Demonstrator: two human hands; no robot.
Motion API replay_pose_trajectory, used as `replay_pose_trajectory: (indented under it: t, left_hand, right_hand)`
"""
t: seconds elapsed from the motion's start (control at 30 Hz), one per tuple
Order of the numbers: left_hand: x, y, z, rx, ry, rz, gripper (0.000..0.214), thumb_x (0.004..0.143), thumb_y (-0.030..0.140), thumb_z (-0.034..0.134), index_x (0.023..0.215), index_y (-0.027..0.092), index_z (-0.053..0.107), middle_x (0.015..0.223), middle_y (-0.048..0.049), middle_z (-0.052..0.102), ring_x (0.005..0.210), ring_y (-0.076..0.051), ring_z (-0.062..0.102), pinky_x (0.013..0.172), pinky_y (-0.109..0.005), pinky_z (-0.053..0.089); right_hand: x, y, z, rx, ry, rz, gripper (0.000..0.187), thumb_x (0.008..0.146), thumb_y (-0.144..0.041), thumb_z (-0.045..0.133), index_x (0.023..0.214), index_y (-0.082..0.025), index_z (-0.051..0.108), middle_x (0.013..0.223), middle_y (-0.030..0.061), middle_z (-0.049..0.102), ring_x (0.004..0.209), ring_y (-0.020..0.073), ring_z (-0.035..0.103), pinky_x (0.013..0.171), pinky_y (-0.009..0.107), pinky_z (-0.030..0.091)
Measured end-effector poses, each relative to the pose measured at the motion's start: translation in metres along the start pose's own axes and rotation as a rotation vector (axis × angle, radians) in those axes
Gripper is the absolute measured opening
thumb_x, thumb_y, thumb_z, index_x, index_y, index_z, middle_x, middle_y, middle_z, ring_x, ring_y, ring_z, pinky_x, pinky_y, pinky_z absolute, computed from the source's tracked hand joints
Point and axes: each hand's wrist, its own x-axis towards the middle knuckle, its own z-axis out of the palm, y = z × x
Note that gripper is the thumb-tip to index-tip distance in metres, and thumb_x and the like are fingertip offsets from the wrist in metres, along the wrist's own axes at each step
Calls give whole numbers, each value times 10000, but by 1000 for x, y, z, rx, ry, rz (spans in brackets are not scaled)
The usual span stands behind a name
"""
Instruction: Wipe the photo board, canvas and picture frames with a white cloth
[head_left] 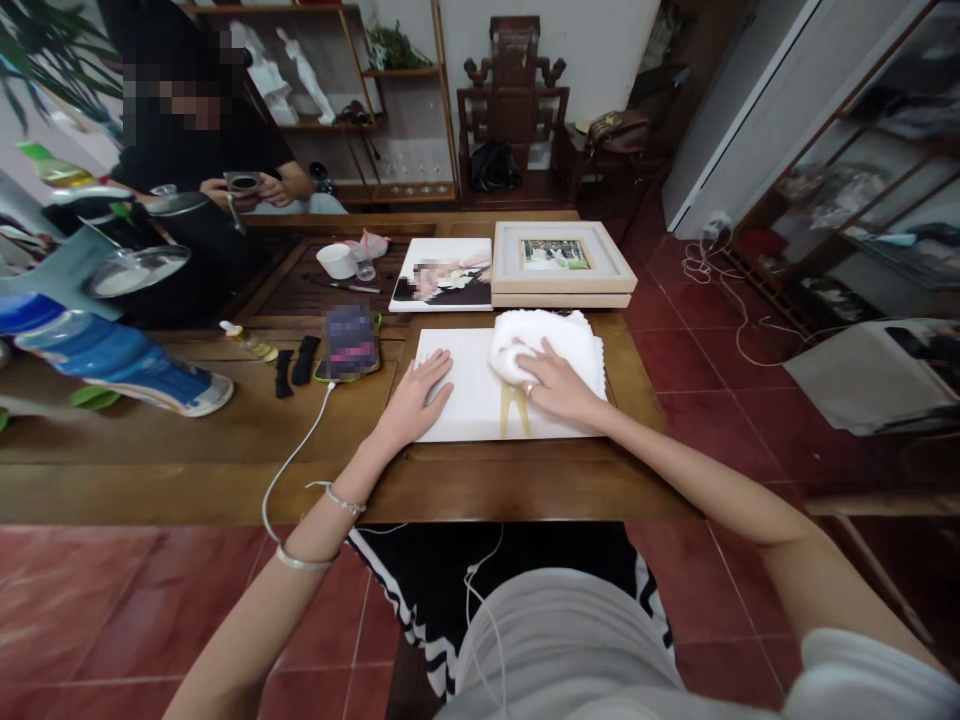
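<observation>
While the left hand point(424, 392) lies flat and open at the board's nine o'clock, holding nothing, the right hand point(559, 385) rests on the cloth point(544, 335) at about two, fingers partly bent over a bunched fold; I can't tell whether they grip it or only press. The board point(465, 412) sits near the table's point(480, 480) close edge, straight before the person: a thin, smooth white rectangle, with a forked tan shape point(515, 412), like a narrow upturned V, near its six o'clock. The cloth is thick, white and fluffy, softly rumpled, its border scalloped. Underneath, the table is brown wood with a dull sheen and visible joints. Going by the board's own dial, a glossy photo panel point(442, 285) lies flat at twelve, square-cornered; at one, pale wooden frames point(626, 272) are stacked, the top one with a wide light mount around a small picture. At ten, a dark phone point(351, 345) trails a white cable point(296, 445).
</observation>
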Motion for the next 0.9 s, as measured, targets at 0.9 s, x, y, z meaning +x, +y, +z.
replay_pose_trajectory:
  t: [0.9]
  left_hand:
    - [-1, -2, 1, -5, 6, -2, 497, 951, 376, 422, 1361, 119, 536, 1468, -138, 479, 1421, -258, 372, 1181, -539, 216]
  right_hand:
    - [13, -35, 15, -195, -151, -101, 374, 773, -26, 459, 1120, -102, 579, 1460, 222, 465, 1475, 380, 175, 1132, 701, 133]
